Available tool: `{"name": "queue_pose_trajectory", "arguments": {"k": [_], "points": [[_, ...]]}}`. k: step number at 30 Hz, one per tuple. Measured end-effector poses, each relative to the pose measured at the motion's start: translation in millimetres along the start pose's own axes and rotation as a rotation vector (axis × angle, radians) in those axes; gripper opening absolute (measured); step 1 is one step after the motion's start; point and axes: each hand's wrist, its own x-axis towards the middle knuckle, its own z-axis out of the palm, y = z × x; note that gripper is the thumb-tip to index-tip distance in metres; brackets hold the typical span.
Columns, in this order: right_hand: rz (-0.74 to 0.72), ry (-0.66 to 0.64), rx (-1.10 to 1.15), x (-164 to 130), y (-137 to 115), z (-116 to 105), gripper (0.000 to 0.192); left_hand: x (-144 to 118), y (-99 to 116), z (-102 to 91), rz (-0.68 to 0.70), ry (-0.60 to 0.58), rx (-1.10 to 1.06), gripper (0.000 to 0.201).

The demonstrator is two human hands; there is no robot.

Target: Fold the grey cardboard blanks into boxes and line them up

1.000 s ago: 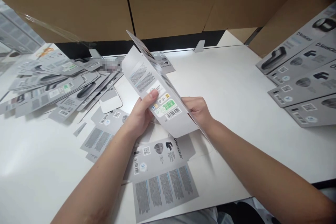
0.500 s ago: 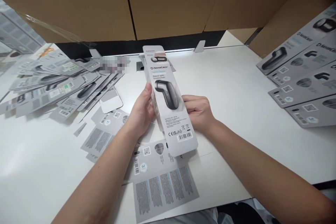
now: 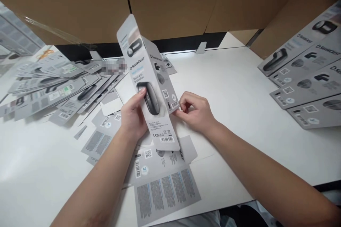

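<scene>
A grey-and-white fabric shaver box (image 3: 157, 72), printed SilverCrest, stands tilted over the table with its front and one side panel showing. Long flaps extend from its front panel at top and bottom. My left hand (image 3: 134, 115) grips it from the left, thumb on the printed shaver. At the lower corner of the side panel, my right hand (image 3: 196, 111) is closed, its curled fingertips against the box's edge. Beneath lies a flat unfolded carton (image 3: 167, 184) with text columns and a barcode. The box's inside and far side are hidden.
A fanned pile of flat cartons (image 3: 53, 85) lies left, with more flat sheets (image 3: 99, 136) nearer me. Standing SilverCrest boxes (image 3: 298, 81) line the right side. Brown cardboard (image 3: 173, 3) walls off the back, beside a white bracket (image 3: 200, 47). Orange scissor handles (image 3: 45, 54) show far left.
The box has turned and tipped leftward, so its side panel now shows. My left thumb has moved onto its front. My right hand has come from behind it to its lower right corner.
</scene>
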Motion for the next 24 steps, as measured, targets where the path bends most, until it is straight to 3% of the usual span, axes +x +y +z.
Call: {"name": "queue_pose_trajectory", "arguments": {"k": [4,9,13,19,24], "points": [[0.142,-0.051,0.036,-0.8,3.0,0.0,0.040,-2.1,1.3,1.9,0.016,-0.038,-0.051,0.045],[0.054,-0.012,0.027,-4.3,5.1,2.6,0.009,-1.2,-4.4,2.9,-0.033,-0.046,0.041,0.056],[0.004,0.097,-0.002,-2.5,6.1,1.3,0.013,2.8,-10.6,0.9,-0.067,-0.051,0.104,0.070],[-0.024,0.137,0.002,-1.3,4.7,-0.3,0.009,2.9,-16.0,-0.7,-0.044,-0.097,0.102,0.094],[-0.078,0.163,0.009,-1.4,8.0,0.7,0.006,3.0,-15.7,-4.8,-0.050,-0.036,0.099,0.082]]}}
